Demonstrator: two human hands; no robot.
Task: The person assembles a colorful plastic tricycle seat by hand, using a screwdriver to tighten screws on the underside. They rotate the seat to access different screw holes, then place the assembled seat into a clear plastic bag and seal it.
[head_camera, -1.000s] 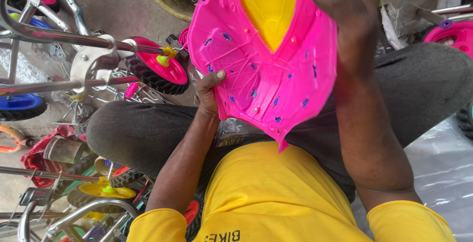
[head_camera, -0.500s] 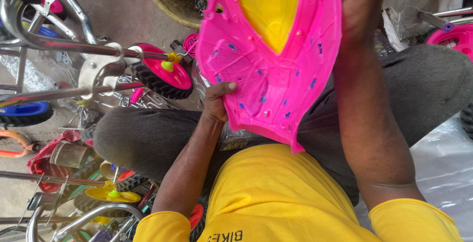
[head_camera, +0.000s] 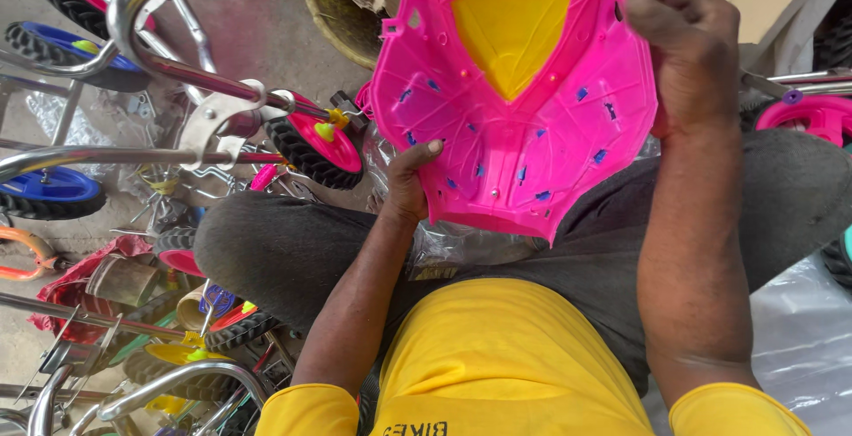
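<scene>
A: We've got the pink plastic panel (head_camera: 524, 125) held up over the lap, centre top of frame, pointed tip at 6 o'clock. Yellow insert (head_camera: 510, 32) sits in its upper middle, tapering downward.

B: Hands? We need both.

A: Left hand (head_camera: 410, 183) is at the panel's 8 o'clock edge, thumb lying on the face we see, other fingers hidden behind it, so clasping that edge. Right hand (head_camera: 688, 46) closes over the 2 o'clock edge, fingers curled round the rim, gripping it.

B: Agreed. Panel touching the legs?

A: We can't tell; the tip overlaps the dark grey trousers (head_camera: 293, 254) in view, and a crinkled clear plastic bag (head_camera: 461, 245) shows just under it (between panel and lap).

B: Surroundings, fast.

A: At 9 o'clock of the panel, a small black tyre with a pink hub (head_camera: 319, 148), yellow cap at its centre, on a chrome tube frame (head_camera: 177, 72). Further at 9 o'clock, a blue-hubbed wheel (head_camera: 49, 192). At 12 o'clock behind the panel, a round basket (head_camera: 333, 15) with cardboard in it. At 3 o'clock, another pink wheel (head_camera: 812, 117).

B: Lower left?

A: At 7 o'clock, a heap of small wheels and chrome tubing (head_camera: 169, 383), plus a red cloth (head_camera: 80, 281). The yellow shirt (head_camera: 515, 365) fills 6 o'clock
</scene>
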